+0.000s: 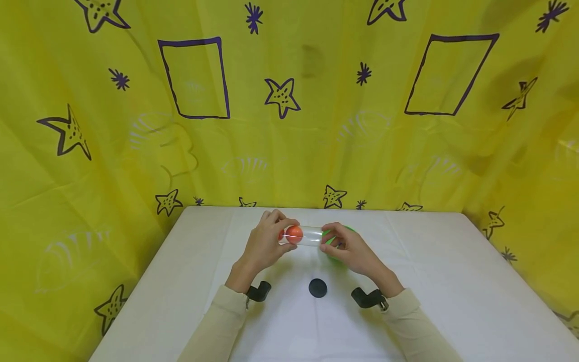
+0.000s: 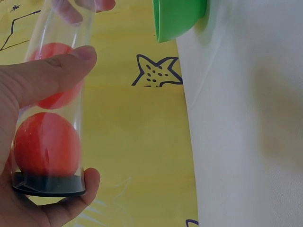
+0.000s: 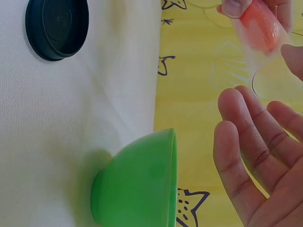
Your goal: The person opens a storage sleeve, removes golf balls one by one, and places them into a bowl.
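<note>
A clear plastic tube (image 1: 311, 236) lies sideways in my left hand (image 1: 262, 244), whose thumb and fingers grip it near its left end. Two red balls (image 2: 47, 144) sit inside, towards the end closed by a black cap (image 2: 49, 183). At the tube's other end, which is uncapped, is my right hand (image 1: 355, 251). Its fingers (image 3: 241, 132) are spread and loosely extended by the rim, with the thumb overlapping the tube in the right wrist view. A green bowl (image 3: 137, 184) stands on the table behind my right hand, partly hidden by it in the head view.
A loose black cap (image 1: 318, 288) lies on the white-covered table (image 1: 289, 327) between my forearms, hollow side showing in the right wrist view. Yellow curtain (image 1: 289, 146) with drawn stars hangs behind the table and along both sides.
</note>
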Demonstrator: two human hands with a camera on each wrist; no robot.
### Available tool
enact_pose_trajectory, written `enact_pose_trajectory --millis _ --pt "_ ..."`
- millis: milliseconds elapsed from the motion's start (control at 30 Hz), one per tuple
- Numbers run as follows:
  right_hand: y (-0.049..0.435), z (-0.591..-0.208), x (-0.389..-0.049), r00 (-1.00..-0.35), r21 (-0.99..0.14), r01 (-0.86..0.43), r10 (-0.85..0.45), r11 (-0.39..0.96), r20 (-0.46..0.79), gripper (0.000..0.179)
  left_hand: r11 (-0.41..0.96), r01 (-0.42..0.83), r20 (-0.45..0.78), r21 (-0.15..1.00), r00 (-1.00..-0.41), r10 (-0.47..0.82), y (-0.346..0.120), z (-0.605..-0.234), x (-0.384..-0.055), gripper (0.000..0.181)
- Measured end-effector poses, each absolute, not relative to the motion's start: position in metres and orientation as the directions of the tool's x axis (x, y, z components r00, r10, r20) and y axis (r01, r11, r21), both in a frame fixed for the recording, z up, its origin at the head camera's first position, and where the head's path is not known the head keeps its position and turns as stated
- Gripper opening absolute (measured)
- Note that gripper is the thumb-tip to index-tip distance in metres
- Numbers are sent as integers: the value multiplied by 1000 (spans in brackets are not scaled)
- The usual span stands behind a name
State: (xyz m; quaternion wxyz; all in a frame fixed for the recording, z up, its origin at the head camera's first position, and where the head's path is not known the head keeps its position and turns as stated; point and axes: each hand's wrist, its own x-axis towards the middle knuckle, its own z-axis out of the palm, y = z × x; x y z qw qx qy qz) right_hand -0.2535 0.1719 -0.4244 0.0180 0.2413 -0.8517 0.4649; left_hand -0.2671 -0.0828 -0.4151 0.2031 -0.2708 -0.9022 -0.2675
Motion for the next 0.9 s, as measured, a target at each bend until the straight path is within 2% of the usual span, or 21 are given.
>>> enact_pose_trajectory --millis 900 --pt "180 -424 -257 -898 -776 -405 -371 484 237 40 713 597 511 367 -770 381 -83 -417 -268 49"
